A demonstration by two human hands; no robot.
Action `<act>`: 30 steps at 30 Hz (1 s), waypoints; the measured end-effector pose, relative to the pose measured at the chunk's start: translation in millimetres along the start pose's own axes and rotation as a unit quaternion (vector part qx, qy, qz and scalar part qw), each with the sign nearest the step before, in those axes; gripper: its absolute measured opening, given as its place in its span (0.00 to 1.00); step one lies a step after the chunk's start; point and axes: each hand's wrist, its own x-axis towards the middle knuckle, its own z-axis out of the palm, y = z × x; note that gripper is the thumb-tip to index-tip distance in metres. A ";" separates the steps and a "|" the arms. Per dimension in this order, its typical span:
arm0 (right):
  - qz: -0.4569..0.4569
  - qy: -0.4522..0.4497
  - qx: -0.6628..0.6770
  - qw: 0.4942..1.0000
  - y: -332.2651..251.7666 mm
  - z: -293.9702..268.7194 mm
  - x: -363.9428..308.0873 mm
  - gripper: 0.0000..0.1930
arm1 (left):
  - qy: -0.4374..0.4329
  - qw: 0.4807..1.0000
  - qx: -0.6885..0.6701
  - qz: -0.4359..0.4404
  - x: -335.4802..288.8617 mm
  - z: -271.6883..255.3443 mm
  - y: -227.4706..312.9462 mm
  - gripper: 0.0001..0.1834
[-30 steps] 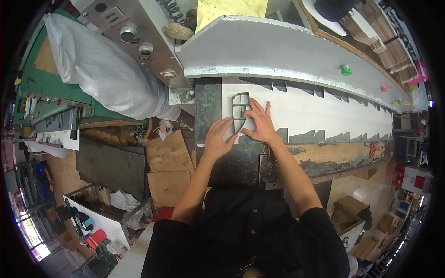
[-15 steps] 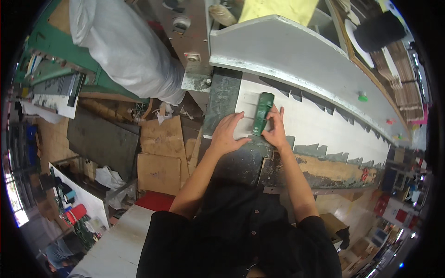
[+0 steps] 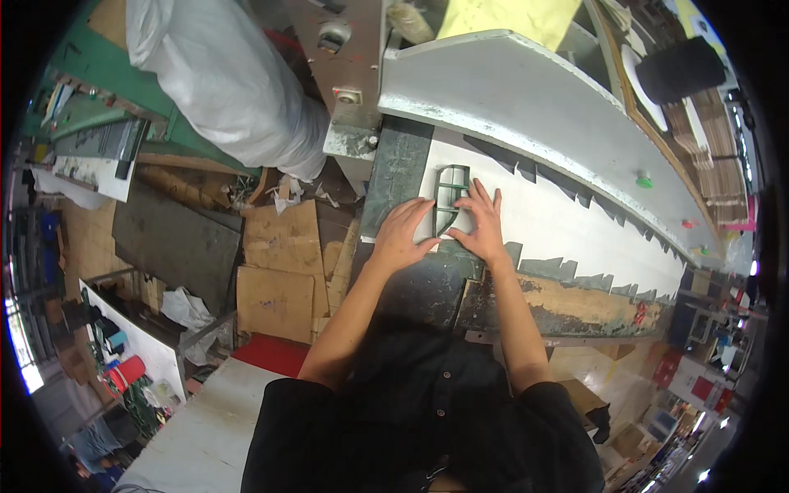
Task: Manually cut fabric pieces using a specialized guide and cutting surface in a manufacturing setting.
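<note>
A green metal cutting die [image 3: 438, 215], an open frame with crossbars, lies on the white board [image 3: 542, 214], its openings facing up. My left hand [image 3: 400, 236] curves round its left side, fingertips and thumb against the edge. My right hand [image 3: 481, 223] grips the right side, thumb at the near end and fingers along the edge. Both hands steady the die between them. Dark grey sheet scraps [image 3: 546, 267] with jagged cut edges lie along the near side of the board, and a similar jagged strip [image 3: 526, 168] runs along its far side.
A grey machine beam [image 3: 526, 99] spans above the board's far side, with a green knob [image 3: 643, 179] on it. A large white sack [image 3: 222, 82] stands at the left. Brown cardboard [image 3: 279, 238] and a dark sheet [image 3: 177, 246] lie lower left. Stacked cardboard [image 3: 715, 172] is far right.
The die has been turned from a solid green side view to lie with its openings up, and shifted slightly left. My left hand, apart from it before, now touches it.
</note>
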 end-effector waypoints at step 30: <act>0.106 0.322 0.101 0.935 40.8 -189.2 -0.5 0.17 | -0.348 0.920 -0.156 0.089 -2.0 58.8 101.1 0.34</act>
